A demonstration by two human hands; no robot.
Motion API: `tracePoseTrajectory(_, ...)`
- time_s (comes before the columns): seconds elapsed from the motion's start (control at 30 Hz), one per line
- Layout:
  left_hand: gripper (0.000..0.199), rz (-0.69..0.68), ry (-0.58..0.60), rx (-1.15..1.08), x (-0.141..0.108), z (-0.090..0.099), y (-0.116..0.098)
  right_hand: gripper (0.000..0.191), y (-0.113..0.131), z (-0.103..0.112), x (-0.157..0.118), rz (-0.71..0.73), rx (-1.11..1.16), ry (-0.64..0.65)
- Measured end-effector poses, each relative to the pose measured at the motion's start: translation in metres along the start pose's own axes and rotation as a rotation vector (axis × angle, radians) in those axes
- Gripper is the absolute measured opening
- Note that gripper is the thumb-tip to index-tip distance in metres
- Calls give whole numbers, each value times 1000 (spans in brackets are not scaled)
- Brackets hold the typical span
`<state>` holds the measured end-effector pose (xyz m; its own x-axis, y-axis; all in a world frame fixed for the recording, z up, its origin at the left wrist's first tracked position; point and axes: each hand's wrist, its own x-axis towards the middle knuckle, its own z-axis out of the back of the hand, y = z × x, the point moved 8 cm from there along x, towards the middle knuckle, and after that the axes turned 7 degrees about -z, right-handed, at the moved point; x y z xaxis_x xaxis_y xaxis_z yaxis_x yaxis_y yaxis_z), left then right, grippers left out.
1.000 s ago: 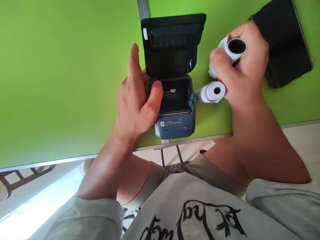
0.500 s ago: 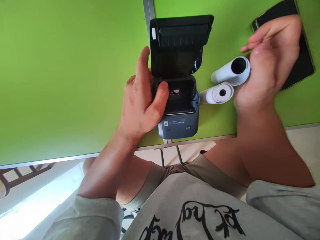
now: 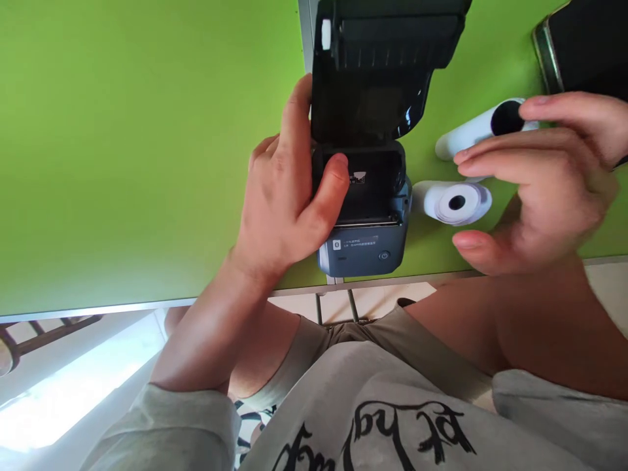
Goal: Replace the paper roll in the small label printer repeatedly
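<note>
A small dark blue-grey label printer point(image 3: 366, 252) stands near the table's front edge, its black lid point(image 3: 373, 72) tipped up and its paper bay exposed. My left hand point(image 3: 289, 190) grips the printer's left side, thumb over the bay's rim and the other fingers behind. A small white paper roll point(image 3: 458, 203) stands just right of the printer, its end with a dark core hole facing up. Around it my right hand point(image 3: 549, 176) is spread, thumb and fingers apart. Those fingers partly cover a wider white roll point(image 3: 464, 137) with a large dark hollow core.
A black phone-like slab point(image 3: 589, 49) lies at the upper right. The green tabletop point(image 3: 147, 144) has a metal strip point(image 3: 307, 33) running behind the printer. Below the table edge are my legs and the grey shirt point(image 3: 338, 379).
My right hand has turned and spread its fingers, coming from beside the wider roll to around the small one. My left hand keeps its hold on the printer. The view has shifted slightly.
</note>
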<state>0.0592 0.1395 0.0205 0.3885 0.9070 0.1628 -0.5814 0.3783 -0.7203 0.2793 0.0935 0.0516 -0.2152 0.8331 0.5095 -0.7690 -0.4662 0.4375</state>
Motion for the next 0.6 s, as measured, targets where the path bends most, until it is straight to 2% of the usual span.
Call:
tracePoseTrajectory(0.23,58,-16,-2,-31,1,1,-5,49,0,-8,2,59,-111,5)
tracePoseTrajectory(0.4,57,-25,-5,-56,2,0,-4,61,-6,-7,-1,40,-134,40)
tracePoseTrajectory(0.6,58,-28,4,-43,3,-1,2,45,-13,-1,0,23,-188,27)
